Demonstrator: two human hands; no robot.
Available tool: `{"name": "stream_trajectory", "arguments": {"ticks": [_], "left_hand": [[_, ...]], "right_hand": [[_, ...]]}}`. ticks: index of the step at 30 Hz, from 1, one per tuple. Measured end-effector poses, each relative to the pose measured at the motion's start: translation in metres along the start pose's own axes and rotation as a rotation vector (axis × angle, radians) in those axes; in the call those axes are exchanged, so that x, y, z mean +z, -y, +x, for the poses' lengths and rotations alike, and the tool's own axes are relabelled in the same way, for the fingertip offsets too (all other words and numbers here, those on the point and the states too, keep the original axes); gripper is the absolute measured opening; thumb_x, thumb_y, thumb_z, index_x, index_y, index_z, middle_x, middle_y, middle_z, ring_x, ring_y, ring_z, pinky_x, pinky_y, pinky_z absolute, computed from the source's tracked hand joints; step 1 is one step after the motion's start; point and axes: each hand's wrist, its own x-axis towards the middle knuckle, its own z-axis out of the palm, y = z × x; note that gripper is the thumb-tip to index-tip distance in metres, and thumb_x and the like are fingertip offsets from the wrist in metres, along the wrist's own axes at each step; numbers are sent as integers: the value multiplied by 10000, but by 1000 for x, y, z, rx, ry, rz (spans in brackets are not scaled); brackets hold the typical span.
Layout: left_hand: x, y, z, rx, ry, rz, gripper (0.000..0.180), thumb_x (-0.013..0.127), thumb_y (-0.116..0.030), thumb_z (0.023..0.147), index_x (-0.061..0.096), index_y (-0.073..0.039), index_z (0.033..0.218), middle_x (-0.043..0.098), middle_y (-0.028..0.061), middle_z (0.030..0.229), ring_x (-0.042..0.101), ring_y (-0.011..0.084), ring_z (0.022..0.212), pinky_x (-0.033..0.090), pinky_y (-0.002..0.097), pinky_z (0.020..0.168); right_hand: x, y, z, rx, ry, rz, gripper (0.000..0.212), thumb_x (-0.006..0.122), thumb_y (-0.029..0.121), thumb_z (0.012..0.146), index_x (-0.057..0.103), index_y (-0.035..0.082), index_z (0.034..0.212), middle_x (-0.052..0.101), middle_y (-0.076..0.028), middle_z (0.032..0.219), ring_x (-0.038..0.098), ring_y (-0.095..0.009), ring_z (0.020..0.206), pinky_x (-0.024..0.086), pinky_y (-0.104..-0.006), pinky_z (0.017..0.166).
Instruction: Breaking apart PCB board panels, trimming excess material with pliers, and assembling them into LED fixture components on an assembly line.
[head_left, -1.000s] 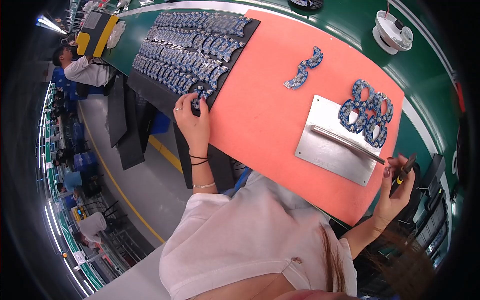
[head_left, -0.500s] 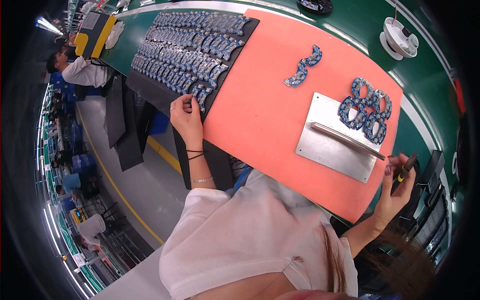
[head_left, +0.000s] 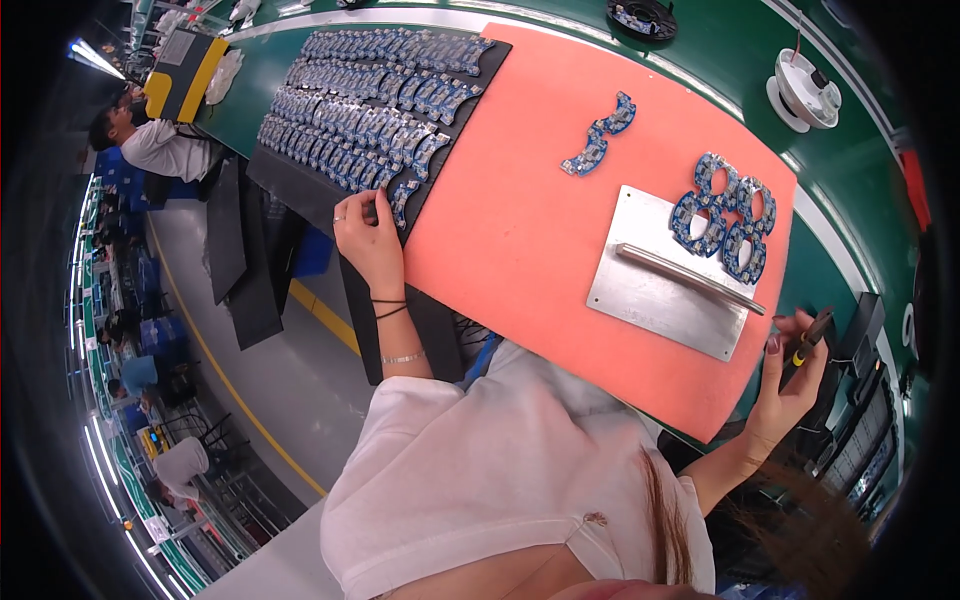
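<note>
My left hand [head_left: 369,238] is at the near end of rows of curved blue circuit boards [head_left: 372,130] laid on a black sheet [head_left: 300,188]. Its thumb and fingertips are pressed together beside the last circuit board [head_left: 403,200]; what they grip, if anything, is hidden. Off the right edge of the orange mat [head_left: 530,220], my right hand [head_left: 790,375] is closed around a slim hand tool [head_left: 812,338] with a dark tip and a yellow band; its kind is unclear. Near it, a metal plate [head_left: 650,315] carries a raised bar [head_left: 690,280].
Several joined circuit boards [head_left: 725,215] lie partly over the plate's far edge. Two more curved boards [head_left: 598,135] rest higher on the mat. A white round device [head_left: 806,90] and a black round part [head_left: 642,18] stand on the green bench. Another person [head_left: 165,148] sits at far left.
The view has shifted slightly, moving the mat and boards a little left in the picture. Fewer boards show at my left fingertips. My right hand keeps hold of the tool.
</note>
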Motion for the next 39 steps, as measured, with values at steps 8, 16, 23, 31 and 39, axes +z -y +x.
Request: {"name": "stream_trajectory", "arguments": {"ticks": [8,16,23,31,39], "left_hand": [[-8,-1,-11,148,130,128,186,761,-178,804,685,-64,931,629,88,954,563,281,890,458,390,798],[2,4,-5,154,98,159,189,749,-178,812,684,-63,946,627,100,956,565,293,900,456,404,816],[6,4,1,107,98,166,201,726,-183,828,672,-65,982,618,115,1002,565,304,923,455,409,832],[-8,-25,-2,280,170,177,309,702,-134,818,634,23,1075,619,222,1001,570,392,985,455,456,876],[-43,-231,17,577,452,-407,258,657,-56,874,634,-2,1126,612,138,1073,600,265,909,473,341,811]], "right_hand": [[0,0,-2,-3,-4,-8,364,632,15,903,554,-25,1257,622,-101,1049,572,-154,956,425,-277,852],[-1,5,-5,-5,-15,-10,382,651,40,897,555,-18,1262,629,-94,1034,534,-129,904,409,-269,860],[-14,-5,1,12,-33,-36,386,648,34,901,551,-23,1270,629,-93,1046,531,-126,909,413,-276,875],[-66,1,13,-9,-95,-235,398,641,-55,838,587,-24,1230,645,-86,1029,573,-138,868,472,-271,830],[-140,-12,113,-379,-272,-800,314,697,64,813,628,21,1117,655,-148,949,630,-310,797,498,-371,739]]}}
